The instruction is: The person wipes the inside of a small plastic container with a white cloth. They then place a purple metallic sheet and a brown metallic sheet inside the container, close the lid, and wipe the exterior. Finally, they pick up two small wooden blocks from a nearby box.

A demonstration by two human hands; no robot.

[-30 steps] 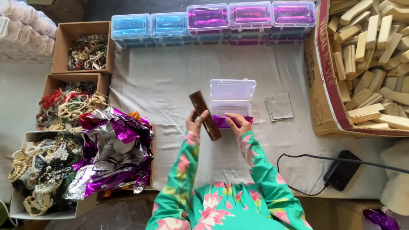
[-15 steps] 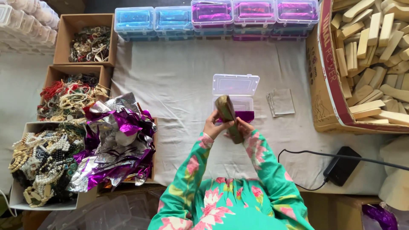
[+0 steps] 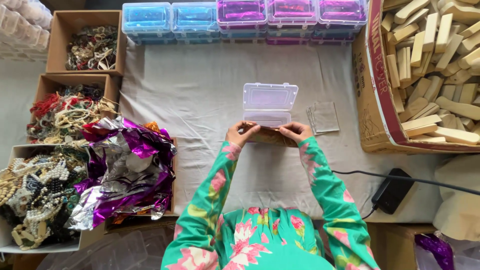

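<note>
At the middle of the pale grey cloth-covered table [image 3: 200, 95] the person's left hand [image 3: 240, 134] and right hand [image 3: 296, 132] meet over a flat brownish-gold oblong piece [image 3: 270, 136], each hand pinching one end of it with fingers closed narrow around its edge. The piece lies level, crosswise between the two hands, right at the near rim of a small clear plastic box with its hinged lid thrown open [image 3: 269, 104], which sits just beyond the hands at twelve o'clock. Both sleeves are bright green with pink flowers [image 3: 320, 185].

At about two o'clock from the hands, just beside the open box, lies a small stack of clear flat sleeves [image 3: 324, 118]. Farther out at twelve o'clock a row of closed plastic cases, blue on the left and purple on the right [image 3: 240, 17], lines the far edge. At three o'clock a large cardboard carton filled with pale wooden blocks [image 3: 435, 70] stands against the table. At nine o'clock a heap of crumpled purple and silver foil [image 3: 125, 170] spills from a box, and past it sit cardboard boxes of tangled beads and cords [image 3: 65, 110]. At four o'clock a black power adapter with its cable [image 3: 392, 190] rests on the cloth.
</note>
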